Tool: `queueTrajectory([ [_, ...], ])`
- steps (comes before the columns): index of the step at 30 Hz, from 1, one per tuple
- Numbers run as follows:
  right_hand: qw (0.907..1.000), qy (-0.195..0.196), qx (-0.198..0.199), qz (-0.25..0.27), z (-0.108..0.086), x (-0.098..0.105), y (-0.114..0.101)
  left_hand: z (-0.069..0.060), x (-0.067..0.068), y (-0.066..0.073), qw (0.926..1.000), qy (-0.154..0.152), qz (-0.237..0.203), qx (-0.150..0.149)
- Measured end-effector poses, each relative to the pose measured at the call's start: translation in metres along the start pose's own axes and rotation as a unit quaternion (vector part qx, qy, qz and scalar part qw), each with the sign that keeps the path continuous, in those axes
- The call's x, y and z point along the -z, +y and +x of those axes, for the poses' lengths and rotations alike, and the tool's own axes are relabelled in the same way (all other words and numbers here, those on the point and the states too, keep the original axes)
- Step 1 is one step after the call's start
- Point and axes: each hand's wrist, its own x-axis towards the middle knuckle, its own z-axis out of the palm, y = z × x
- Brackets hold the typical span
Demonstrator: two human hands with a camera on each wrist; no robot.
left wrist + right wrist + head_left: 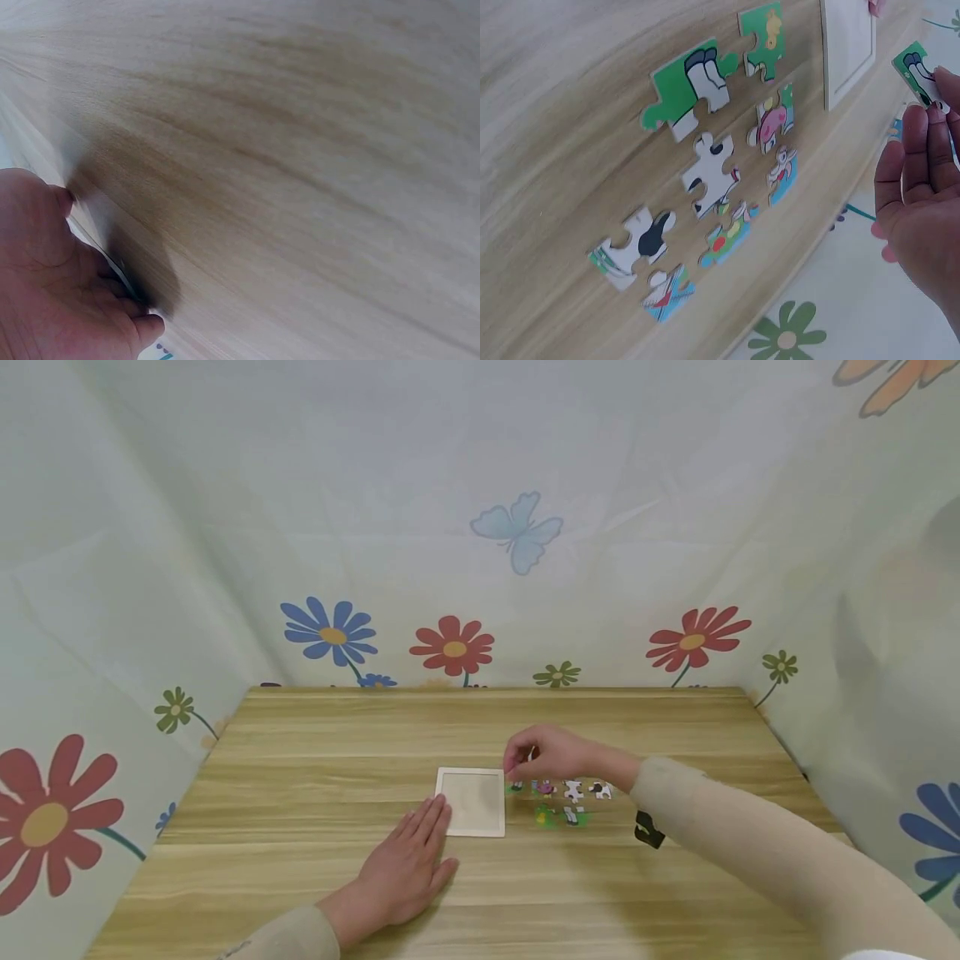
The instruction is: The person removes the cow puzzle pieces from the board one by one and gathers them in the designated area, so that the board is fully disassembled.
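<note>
A square puzzle tray (491, 836) with a pale raised border lies on the table. My left hand (405, 864) lies flat, fingers straight, its fingertips on the tray's left border; in the left wrist view, that hand (52, 285) shows its palm side. My right hand (551, 753) is near the tray's upper right corner. Between thumb and fingertips, the right hand (926, 176) pinches a green jigsaw piece (910, 69) printed with black and white, raised off the table. Several loose jigsaw pieces (708, 174) lie picture side up, right of the tray.
The wood-grain table (360, 727) reaches back to a pale curtain (420, 552) printed with flowers and a butterfly. A small black object (648, 829) shows below the right sleeve (705, 802). Among the loose pieces is a larger green piece (676, 90) with white legs.
</note>
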Motion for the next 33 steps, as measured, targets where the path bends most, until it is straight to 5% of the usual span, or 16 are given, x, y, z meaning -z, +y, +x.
queueTrajectory([
  [10, 0.9998, 0.003, -0.004, 0.018, -0.024, 0.016, -0.012, 0.001, -0.013, -0.004, 0.9998, 0.017, 0.015, -0.003],
  [19, 0.9998, 0.007, -0.015, -0.008, -0.044, 0.025, 0.020, 0.001, -0.010, -0.002, 1.0000, 0.002, 0.003, -0.002],
  [33, 0.9979, 0.026, -0.058, 0.000, -0.081, 0.034, 0.036, 0.001, -0.011, -0.002, 0.9999, 0.009, 0.005, 0.002],
])
